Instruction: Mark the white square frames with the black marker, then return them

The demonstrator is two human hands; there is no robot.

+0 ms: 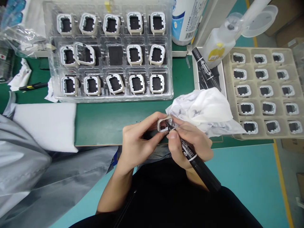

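On the green rectangular tabletop [99,123], behind the hands, lies a clear plastic compartment tray [109,98] of pale square frames. The right hand [190,142] grasps a black cylindrical marker pen [204,172], its tip at the opening of a small pale rounded-square frame [161,125], which the left hand [140,141] pinches between thumb and fingers.

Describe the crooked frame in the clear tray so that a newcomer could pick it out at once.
On the green table, find the large clear tray. In its middle row, the crooked frame is second from the left, just before the compartment with no frame. Unlike the others, it overlaps its left-hand neighbour.
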